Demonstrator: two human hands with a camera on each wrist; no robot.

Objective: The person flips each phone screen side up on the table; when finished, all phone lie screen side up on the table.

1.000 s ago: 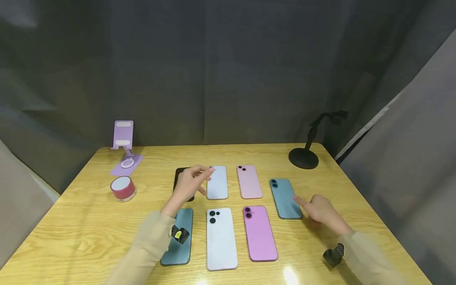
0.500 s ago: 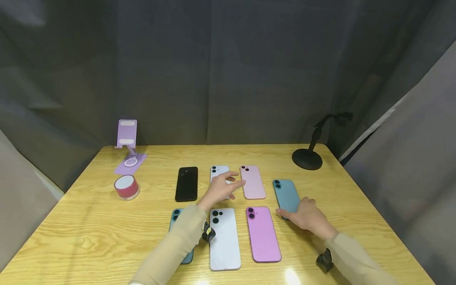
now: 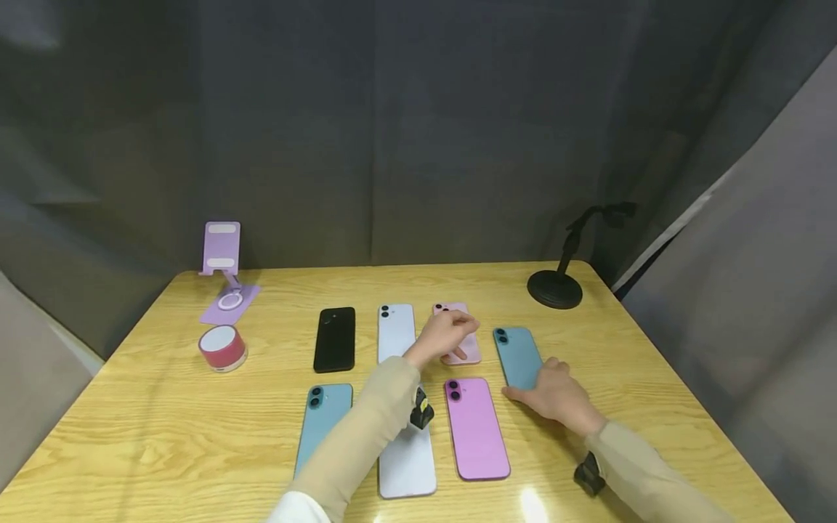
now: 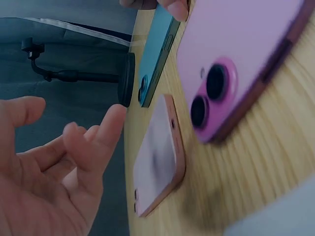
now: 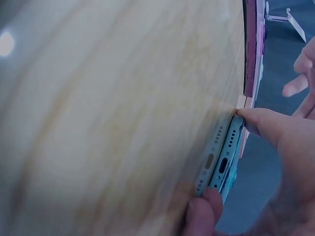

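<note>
In the head view my left hand (image 3: pixel 445 335) hovers over a light pink phone (image 4: pixel 156 157). The left wrist view shows its fingers loosely bent, with nothing between them and a gap to the phone. My right hand (image 3: pixel 557 396) holds the lower end of a teal phone (image 3: pixel 518 354) at the right. Its thumb lies on one side edge and its fingers on the other, and the charging port end faces the right wrist camera. The teal phone lies camera side up, flat or nearly flat on the table. A magenta phone (image 3: pixel 477 432) lies nearer, between the hands.
More phones lie face down: a black one (image 3: pixel 335 340), a white one (image 3: pixel 395 327), a larger white one (image 3: pixel 407 465) and another teal one (image 3: pixel 325 414) partly under my left sleeve. A purple stand (image 3: pixel 222 250), a red-and-white round object (image 3: pixel 222 349) and a black stand (image 3: pixel 554 289) are farther out.
My left hand has moved right, from the black and white phones to above the light pink one. My right hand has gone from touching the teal phone's edge to gripping its lower end.
</note>
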